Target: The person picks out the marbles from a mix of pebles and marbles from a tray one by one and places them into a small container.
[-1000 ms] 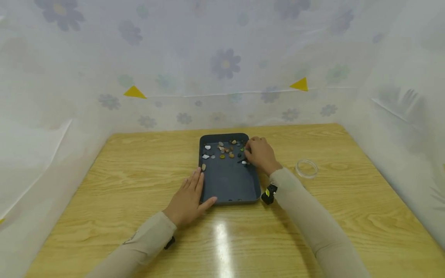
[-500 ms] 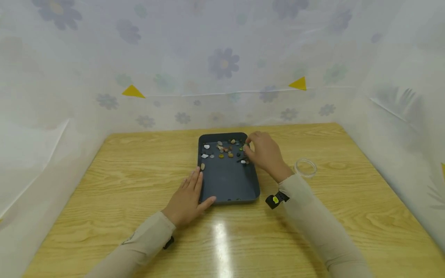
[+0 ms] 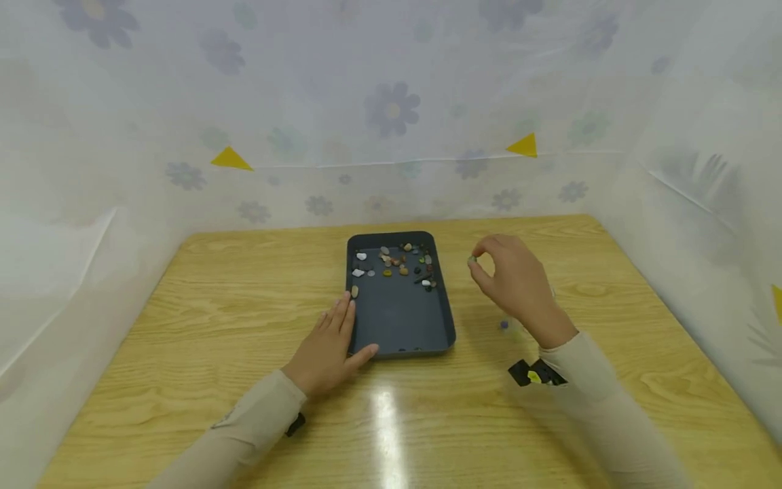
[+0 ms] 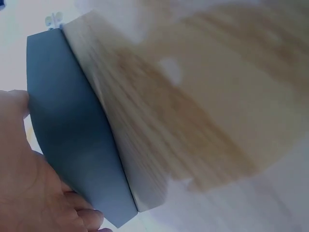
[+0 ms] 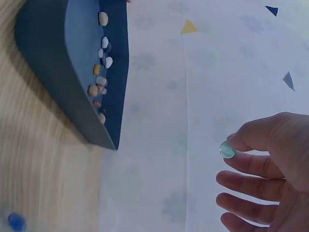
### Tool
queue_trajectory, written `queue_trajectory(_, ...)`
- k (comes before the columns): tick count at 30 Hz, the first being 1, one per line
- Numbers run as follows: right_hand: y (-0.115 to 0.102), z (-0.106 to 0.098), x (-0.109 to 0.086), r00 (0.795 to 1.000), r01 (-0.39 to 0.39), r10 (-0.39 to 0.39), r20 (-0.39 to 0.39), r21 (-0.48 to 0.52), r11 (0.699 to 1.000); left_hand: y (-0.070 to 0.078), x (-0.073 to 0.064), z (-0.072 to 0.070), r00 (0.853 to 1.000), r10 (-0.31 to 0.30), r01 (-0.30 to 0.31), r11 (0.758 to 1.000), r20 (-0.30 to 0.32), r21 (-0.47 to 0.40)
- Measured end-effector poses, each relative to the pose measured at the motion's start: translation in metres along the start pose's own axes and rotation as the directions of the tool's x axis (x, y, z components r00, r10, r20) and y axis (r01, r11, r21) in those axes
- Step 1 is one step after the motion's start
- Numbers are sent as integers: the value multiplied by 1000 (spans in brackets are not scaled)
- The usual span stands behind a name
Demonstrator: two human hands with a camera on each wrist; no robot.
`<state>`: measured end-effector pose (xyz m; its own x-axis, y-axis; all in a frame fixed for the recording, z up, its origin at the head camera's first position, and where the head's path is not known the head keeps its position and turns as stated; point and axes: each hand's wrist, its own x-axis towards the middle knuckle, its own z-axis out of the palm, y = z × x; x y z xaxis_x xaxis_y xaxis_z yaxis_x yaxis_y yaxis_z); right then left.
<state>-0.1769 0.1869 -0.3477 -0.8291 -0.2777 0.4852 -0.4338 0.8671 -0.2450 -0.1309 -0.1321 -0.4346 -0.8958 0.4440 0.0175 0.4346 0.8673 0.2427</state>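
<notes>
My left hand (image 3: pixel 326 353) rests against the left side of the dark grey tray (image 3: pixel 400 319), near its front corner. Its fingers lie straight along the rim, with the thumb at the front edge; the left wrist view shows this hand beside the tray's outer wall (image 4: pixel 79 130). To the tray's right, my right hand (image 3: pixel 519 288) is raised over the table. Between thumb and forefinger it pinches a small, shiny green stone (image 5: pixel 227 150), while the other fingers extend loosely. Several small stones (image 3: pixel 387 273), white, brown, yellow and dark, lie mostly in the tray's far half.
A small blue object (image 3: pixel 504 324) sits on the wooden table (image 3: pixel 256 292) right of the tray, below my right hand. The clear round dish is mostly hidden behind that hand. Flower-patterned white sheeting (image 3: pixel 318 102) with yellow triangles encloses the table at back and sides.
My right hand has lifted away from the stones at the tray's right side and moved right, carrying the green stone. The blue object has come into sight. The left hand has stayed put.
</notes>
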Motion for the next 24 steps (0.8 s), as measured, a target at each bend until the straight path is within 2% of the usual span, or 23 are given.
queue_trajectory(11,30,-27,-45,996,-53,52,-75,-20,998,-2,4,-3,1000,2,-1,1000,17,-17)
queue_trajectory(18,44,-31,-62,996,-74,73,-46,-23,997,-5,10,-1,999,7,-8,1000,-35,-30)
queue_trajectory(24,50,-36,-66,995,-104,104,9,10,995,-6,14,4,998,14,-16,1000,-54,-26)
